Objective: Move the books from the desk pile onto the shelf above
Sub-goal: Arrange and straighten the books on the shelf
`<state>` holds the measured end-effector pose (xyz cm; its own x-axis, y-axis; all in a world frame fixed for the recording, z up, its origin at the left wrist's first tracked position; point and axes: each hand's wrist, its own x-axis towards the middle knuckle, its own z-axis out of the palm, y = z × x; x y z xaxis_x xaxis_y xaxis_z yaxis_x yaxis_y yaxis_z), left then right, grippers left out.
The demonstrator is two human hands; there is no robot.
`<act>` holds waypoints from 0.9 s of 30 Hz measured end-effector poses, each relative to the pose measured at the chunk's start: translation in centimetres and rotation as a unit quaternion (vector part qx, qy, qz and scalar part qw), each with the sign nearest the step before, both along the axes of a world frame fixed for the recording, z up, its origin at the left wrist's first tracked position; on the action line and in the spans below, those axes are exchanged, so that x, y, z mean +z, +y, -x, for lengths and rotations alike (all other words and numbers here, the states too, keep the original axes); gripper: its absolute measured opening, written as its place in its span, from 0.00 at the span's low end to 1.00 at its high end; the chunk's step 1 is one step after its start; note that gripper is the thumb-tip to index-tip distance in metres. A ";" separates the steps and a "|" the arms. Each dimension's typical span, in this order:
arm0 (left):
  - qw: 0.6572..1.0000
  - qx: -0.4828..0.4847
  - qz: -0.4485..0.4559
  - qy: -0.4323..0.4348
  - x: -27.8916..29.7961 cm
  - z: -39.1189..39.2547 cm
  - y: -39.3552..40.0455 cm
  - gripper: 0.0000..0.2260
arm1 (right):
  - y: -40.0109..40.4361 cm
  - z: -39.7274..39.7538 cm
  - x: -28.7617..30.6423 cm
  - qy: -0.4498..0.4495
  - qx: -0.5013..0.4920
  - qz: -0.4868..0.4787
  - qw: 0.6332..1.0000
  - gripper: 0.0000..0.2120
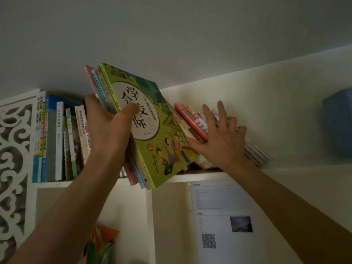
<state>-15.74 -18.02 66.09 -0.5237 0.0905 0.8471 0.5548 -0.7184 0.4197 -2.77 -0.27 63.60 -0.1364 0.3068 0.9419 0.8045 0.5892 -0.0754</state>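
My left hand point(108, 122) grips a stack of several thin books point(144, 119), a green illustrated cover facing me, its thumb across the cover. The stack is tilted, its lower edge hanging past the front of the white shelf point(190, 177). My right hand point(219, 136) lies flat with spread fingers against a row of leaning books point(192, 121) with pink and red spines, pressing them to the right. Upright books point(59, 141) fill the shelf's left end. The desk pile is out of view.
A carved white side panel point(15, 159) closes the shelf at the left. A blue bin point(339, 124) sits on the shelf at far right. Below, a paper sheet with a QR code point(222, 216) hangs on the wall, and an orange-green object point(102, 242) stands lower left.
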 end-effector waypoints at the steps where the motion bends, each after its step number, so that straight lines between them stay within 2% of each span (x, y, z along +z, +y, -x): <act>1: 1.000 0.001 0.000 0.000 0.0 0.0 0.0 0.17 | 0.0 0.0 0.0 -0.008 -0.002 0.007 1.000 0.47; 3: 1.000 0.004 0.001 -0.003 -0.2 0.2 -0.1 0.18 | 0.1 -0.4 0.4 -0.033 0.002 0.016 0.999 0.45; 7: 1.000 0.020 -0.007 -0.006 -1.0 0.6 -0.6 0.18 | 0.6 -1.9 1.6 -0.097 0.071 0.040 0.992 0.39; 10: 1.000 0.025 -0.017 -0.008 -1.4 0.6 -1.0 0.19 | 0.8 -2.4 1.7 -0.086 0.095 0.049 0.991 0.39; 17: 0.999 0.033 -0.038 -0.015 -0.7 -0.4 -1.6 0.18 | 0.4 -2.6 2.7 -0.061 0.097 0.117 0.987 0.53; 27: 0.998 0.052 -0.039 0.018 0.4 -2.8 -1.5 0.17 | -0.2 -1.2 2.8 -0.058 0.077 0.127 0.987 0.55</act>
